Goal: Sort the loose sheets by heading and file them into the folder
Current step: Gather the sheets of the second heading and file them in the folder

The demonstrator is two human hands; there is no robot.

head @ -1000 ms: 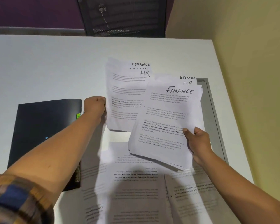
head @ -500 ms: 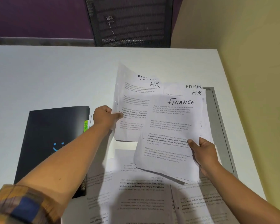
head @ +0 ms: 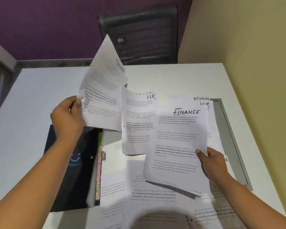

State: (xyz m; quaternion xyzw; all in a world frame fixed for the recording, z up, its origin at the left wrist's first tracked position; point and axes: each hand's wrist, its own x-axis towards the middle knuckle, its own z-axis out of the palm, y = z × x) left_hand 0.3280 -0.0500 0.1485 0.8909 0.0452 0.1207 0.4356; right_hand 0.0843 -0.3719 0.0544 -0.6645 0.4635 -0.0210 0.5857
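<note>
My left hand (head: 68, 114) grips a sheet headed FINANCE (head: 104, 90) by its left edge and holds it up, tilted, above the table. My right hand (head: 211, 162) holds a small stack topped by another FINANCE sheet (head: 178, 142) by its right edge, just over the table. Between them a pile with an HR sheet (head: 139, 123) on top lies flat. Behind the right stack, sheets headed ADMIN (head: 201, 98) and HR peek out. The black folder (head: 73, 176) lies shut under my left forearm, coloured tabs along its right edge.
More printed sheets (head: 155, 195) lie upside down along the near edge of the white table (head: 31, 96). A grey cable tray (head: 229, 138) runs along the right side by the yellow wall. A black mesh chair (head: 139, 35) stands behind the table.
My left hand has lifted a FINANCE sheet off the left pile and raised it up and leftward, which left the HR sheet on top. The right hand's stack stayed about where it was.
</note>
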